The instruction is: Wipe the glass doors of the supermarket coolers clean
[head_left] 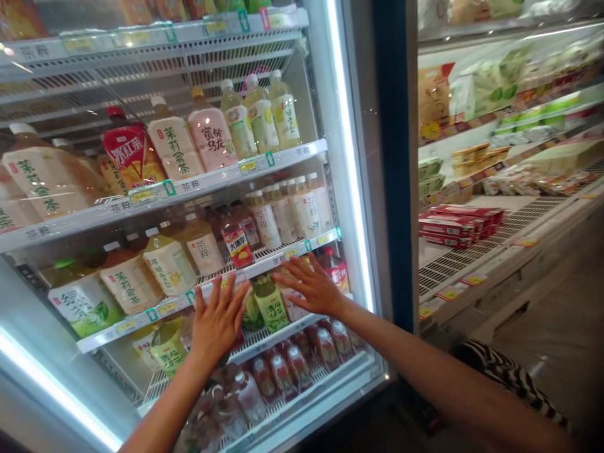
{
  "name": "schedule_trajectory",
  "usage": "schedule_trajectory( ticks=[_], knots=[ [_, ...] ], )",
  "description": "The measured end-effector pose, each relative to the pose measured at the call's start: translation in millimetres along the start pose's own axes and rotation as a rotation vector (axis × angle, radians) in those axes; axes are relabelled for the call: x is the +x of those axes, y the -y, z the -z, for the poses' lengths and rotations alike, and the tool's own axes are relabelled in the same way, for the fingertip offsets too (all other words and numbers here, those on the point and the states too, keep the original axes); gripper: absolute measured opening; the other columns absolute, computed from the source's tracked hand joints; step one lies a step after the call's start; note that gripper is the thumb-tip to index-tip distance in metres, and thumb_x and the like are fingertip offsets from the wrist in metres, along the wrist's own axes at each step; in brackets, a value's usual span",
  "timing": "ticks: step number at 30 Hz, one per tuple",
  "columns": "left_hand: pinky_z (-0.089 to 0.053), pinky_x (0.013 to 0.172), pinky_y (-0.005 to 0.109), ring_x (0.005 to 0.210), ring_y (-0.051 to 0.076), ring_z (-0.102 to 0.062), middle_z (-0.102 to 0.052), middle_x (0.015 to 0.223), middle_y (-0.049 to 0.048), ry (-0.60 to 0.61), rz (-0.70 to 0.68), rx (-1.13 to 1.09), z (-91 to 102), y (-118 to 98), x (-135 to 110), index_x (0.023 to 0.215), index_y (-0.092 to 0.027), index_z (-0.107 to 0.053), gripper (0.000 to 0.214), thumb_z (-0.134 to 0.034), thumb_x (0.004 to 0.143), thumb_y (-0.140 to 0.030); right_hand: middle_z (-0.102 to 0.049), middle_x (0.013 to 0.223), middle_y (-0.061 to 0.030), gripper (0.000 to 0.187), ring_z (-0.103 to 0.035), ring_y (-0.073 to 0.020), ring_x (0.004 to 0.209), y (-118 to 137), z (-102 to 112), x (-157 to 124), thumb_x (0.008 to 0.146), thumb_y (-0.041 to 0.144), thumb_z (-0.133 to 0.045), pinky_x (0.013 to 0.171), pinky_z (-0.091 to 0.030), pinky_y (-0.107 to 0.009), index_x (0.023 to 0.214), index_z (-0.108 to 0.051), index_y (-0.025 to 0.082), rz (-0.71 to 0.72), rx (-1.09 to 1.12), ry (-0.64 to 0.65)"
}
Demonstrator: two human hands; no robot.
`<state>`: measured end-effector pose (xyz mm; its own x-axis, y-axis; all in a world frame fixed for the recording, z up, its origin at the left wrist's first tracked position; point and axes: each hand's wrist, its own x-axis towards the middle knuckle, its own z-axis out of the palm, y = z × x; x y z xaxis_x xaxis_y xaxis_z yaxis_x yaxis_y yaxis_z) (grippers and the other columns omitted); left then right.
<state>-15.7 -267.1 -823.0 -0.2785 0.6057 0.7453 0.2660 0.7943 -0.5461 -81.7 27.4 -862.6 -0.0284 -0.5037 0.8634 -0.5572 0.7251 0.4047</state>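
My left hand [217, 321] is raised with its fingers spread in front of a drinks fridge's lower shelves. To its right, my right hand [309, 286] stretches out flat, fingers apart, by the price strip [283, 258] of the third shelf. Neither hand holds anything; whether they touch the glass or a shelf I cannot tell. Between them stands a green-labelled tea bottle [271, 305]. Just above is a small bottle with a red and yellow label [237, 242]. Left of my left hand sits another green bottle [167, 346], partly covered by my forearm.
Upper shelves hold large tea bottles, a red-labelled one [129, 151] and a pink-labelled one [212, 138] among them. Dark bottles [283, 371] fill the bottom. A bright light strip [349, 151] edges the fridge. Rightward, an open cooler holds red boxes [457, 223]; striped cloth [514, 384] shows below.
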Motion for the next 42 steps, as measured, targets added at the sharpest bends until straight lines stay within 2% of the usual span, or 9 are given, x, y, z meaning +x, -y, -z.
schedule_trajectory(
  ticks=[4,8,10,17,24,30,36,39,42],
  knots=[
    [0.011,0.130,0.062,0.163,0.030,0.006,-0.013,0.174,0.0111,-0.019,-0.052,0.084,-3.9,-12,77,0.164,-0.021,-0.027,0.071,-0.052,0.100,-0.040,-0.031,0.170,-0.0057,0.070,-0.021,-0.0273,0.161,-51,11,-5,0.103,0.046,-0.054,0.131,-0.004,-0.063,0.165,-0.026,0.033,-0.081,-0.026,-0.047],
    [0.006,0.135,0.050,0.164,0.022,0.005,-0.022,0.173,-0.0009,0.030,-0.402,0.053,-19.1,-56,56,0.157,-0.029,-0.045,0.061,-0.053,0.098,-0.047,-0.038,0.168,-0.0104,0.076,-0.023,-0.0292,0.161,-66,6,-10,0.103,0.046,-0.048,0.131,-0.012,-0.065,0.168,-0.016,0.023,-0.127,-0.039,-0.109],
    [0.003,0.136,0.043,0.164,0.017,0.003,-0.024,0.172,-0.0083,0.053,-0.522,0.038,-20.6,-58,56,0.153,-0.036,-0.049,0.056,-0.052,0.099,-0.048,-0.041,0.166,-0.0115,0.077,-0.026,-0.0285,0.160,-66,4,-13,0.103,0.043,-0.045,0.131,-0.015,-0.063,0.168,-0.014,0.019,-0.133,-0.038,-0.118],
    [0.010,0.132,0.058,0.164,0.024,0.003,-0.020,0.174,0.0047,0.026,-0.281,0.048,-4.8,-17,156,0.166,-0.027,-0.021,0.069,-0.048,0.103,-0.040,-0.045,0.163,-0.0118,0.075,-0.023,-0.0269,0.161,-67,6,-15,0.101,0.034,-0.046,0.132,-0.012,-0.063,0.167,-0.015,0.014,-0.144,-0.037,-0.129],
    [0.006,0.135,0.047,0.164,0.016,-0.007,-0.033,0.169,-0.0063,0.189,-0.673,-0.037,-5.2,-20,96,0.156,-0.033,-0.044,0.054,-0.046,0.103,-0.041,-0.043,0.165,-0.0101,0.072,-0.024,-0.0271,0.160,-70,6,-17,0.101,0.035,-0.047,0.132,-0.015,-0.061,0.166,-0.023,0.016,-0.139,-0.032,-0.139],
    [0.006,0.132,0.061,0.164,0.026,-0.007,-0.025,0.173,0.0027,0.075,-0.342,0.019,11.1,19,147,0.163,-0.034,-0.027,0.065,-0.048,0.102,-0.042,-0.046,0.163,-0.0099,0.083,-0.031,-0.0286,0.158,-70,5,-17,0.097,0.038,-0.052,0.131,-0.016,-0.063,0.168,-0.014,0.019,-0.144,0.005,-0.159],
    [0.008,0.134,0.053,0.164,0.020,-0.004,-0.035,0.169,-0.0044,0.226,-0.652,0.009,7.2,3,75,0.157,-0.033,-0.043,0.057,-0.048,0.100,-0.040,-0.049,0.161,-0.0099,0.088,-0.029,-0.0281,0.159,-66,6,-15,0.096,0.043,-0.056,0.132,-0.012,-0.060,0.168,-0.013,0.018,-0.134,-0.020,-0.166],
    [0.008,0.134,0.048,0.164,0.016,-0.001,-0.031,0.170,-0.0068,0.216,-0.706,-0.008,22.2,35,90,0.159,-0.035,-0.039,0.059,-0.047,0.101,-0.040,-0.050,0.160,-0.0108,0.091,-0.032,-0.0296,0.158,-64,5,-13,0.094,0.046,-0.058,0.132,-0.014,-0.061,0.168,-0.013,0.019,-0.138,-0.024,-0.161],
    [0.008,0.133,0.055,0.164,0.021,0.000,-0.023,0.174,0.0003,0.089,-0.418,0.055,40.0,77,117,0.163,-0.033,-0.029,0.064,-0.046,0.102,-0.041,-0.047,0.162,-0.0119,0.094,-0.033,-0.0321,0.157,-64,3,-13,0.093,0.050,-0.060,0.130,-0.016,-0.064,0.168,-0.014,0.021,-0.144,-0.020,-0.147]
  ],
)
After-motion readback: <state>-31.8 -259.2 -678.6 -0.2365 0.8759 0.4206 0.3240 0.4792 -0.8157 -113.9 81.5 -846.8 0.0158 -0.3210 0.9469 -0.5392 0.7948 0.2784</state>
